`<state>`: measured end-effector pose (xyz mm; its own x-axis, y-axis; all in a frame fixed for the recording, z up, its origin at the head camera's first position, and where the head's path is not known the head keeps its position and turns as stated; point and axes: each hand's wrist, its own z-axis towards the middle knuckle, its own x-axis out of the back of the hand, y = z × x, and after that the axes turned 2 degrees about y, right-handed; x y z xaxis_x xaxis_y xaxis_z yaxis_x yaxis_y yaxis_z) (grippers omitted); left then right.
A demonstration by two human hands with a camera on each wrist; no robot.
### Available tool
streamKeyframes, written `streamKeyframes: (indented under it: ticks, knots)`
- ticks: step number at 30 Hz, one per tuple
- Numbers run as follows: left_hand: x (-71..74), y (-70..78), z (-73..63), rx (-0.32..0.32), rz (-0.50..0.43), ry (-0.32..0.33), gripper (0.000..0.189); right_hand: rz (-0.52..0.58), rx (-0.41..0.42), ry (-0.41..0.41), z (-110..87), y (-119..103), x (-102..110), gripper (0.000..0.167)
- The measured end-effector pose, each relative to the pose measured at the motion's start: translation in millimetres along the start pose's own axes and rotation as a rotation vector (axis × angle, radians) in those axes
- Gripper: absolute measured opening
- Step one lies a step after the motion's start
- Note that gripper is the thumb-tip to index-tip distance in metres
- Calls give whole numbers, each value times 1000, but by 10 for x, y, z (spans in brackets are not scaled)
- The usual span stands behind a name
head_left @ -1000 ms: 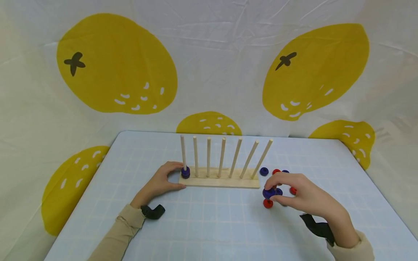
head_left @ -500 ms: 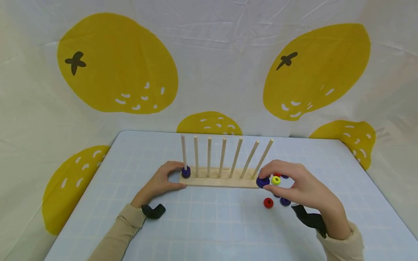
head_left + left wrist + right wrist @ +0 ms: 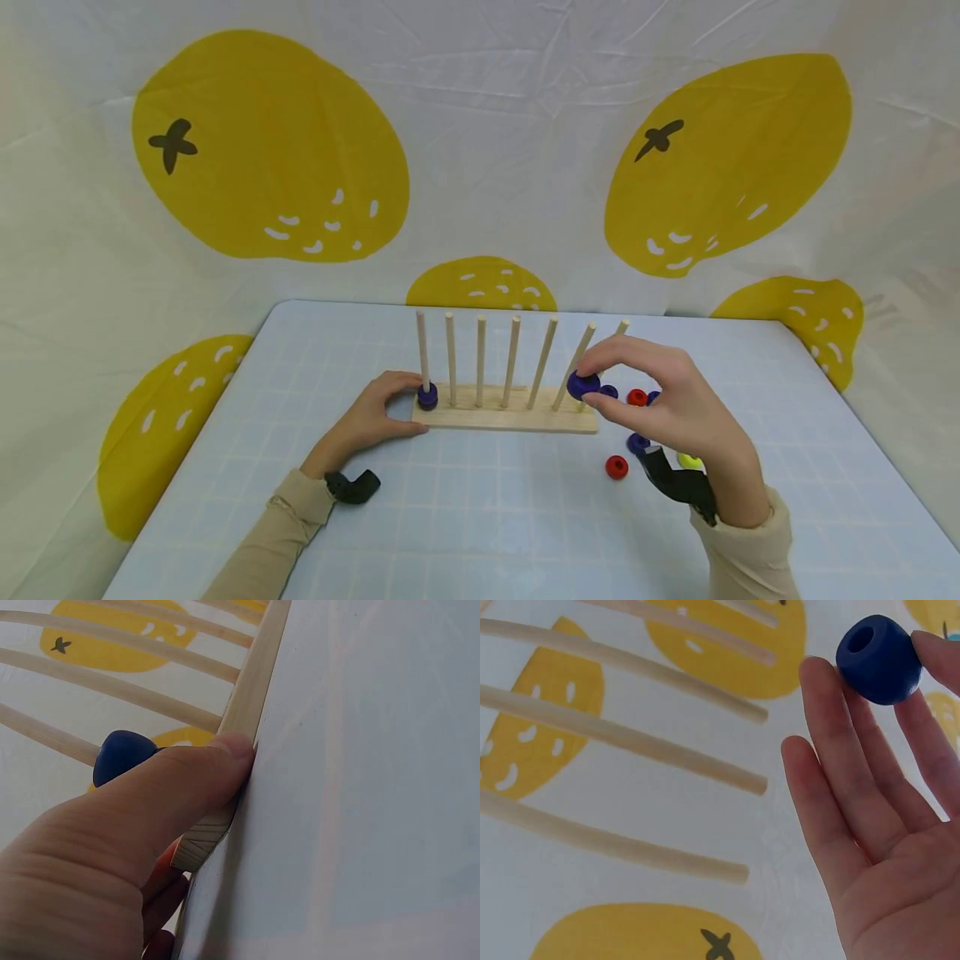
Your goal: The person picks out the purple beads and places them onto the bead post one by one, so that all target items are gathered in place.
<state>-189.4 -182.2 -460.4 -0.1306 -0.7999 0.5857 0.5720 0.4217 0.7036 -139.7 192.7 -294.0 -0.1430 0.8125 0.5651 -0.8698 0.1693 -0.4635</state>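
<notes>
Nearby, red beads (image 3: 617, 467), right fingers (image 3: 630, 351) pinching blue bead (image 3: 582, 387), partly covering rightmost peg (image 3: 622, 327), left fingers (image 3: 392, 383) gripping pegboard (image 3: 517, 422).

pegs (image 3: 511, 361) 7 | base (image 3: 491, 419) 1 | visible beads: blue (image 3: 582, 387) 5+, red (image 3: 617, 467) 2, yellow (image 3: 688, 461) 1

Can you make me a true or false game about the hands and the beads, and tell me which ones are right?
1. The left hand grips an end of the wooden stand. True.
2. The stand has five pegs. False: it has seven pegs.
3. The right hand pinches a blue bead. True.
4. That bead is already on a peg. False: no peg goes through it.
5. A red bead lies on the table. True.
6. The right hand's sleeve is red. False: its sleeve is beige.
</notes>
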Motion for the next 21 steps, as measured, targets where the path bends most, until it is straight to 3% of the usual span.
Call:
streamKeyframes:
  ticks: [6,21]
  knots:
    - [1,-5,-7,1,-3,2,61,28,21,30,179,-39,-42,19]
    - [4,-5,3,-5,-5,-5,60,247,54,79,520,64,-179,26]
